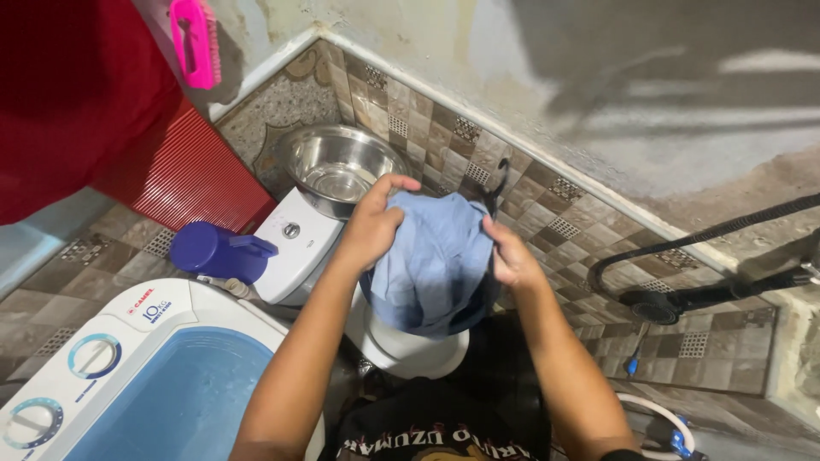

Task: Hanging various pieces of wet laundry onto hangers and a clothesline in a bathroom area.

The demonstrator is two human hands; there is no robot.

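A light blue garment [431, 265] hangs bunched between both my hands, in front of my chest. My left hand [373, 224] grips its upper left edge, thumb over the cloth. My right hand [511, 254] pinches the upper right edge, where a dark strap or hanger part [495, 183] sticks up. Below the cloth sits a white toilet bowl [410, 350]. A black printed cloth [453, 418] lies at the bottom of the view, close to my body.
A steel basin [335, 167] rests on the white toilet tank [295, 243], a blue jug [218, 250] beside it. A white washing machine with a blue lid [145, 384] stands at lower left. A black shower hose and head [675, 303] lie at right. Red cloth [68, 102] and pink brush [195, 43] hang upper left.
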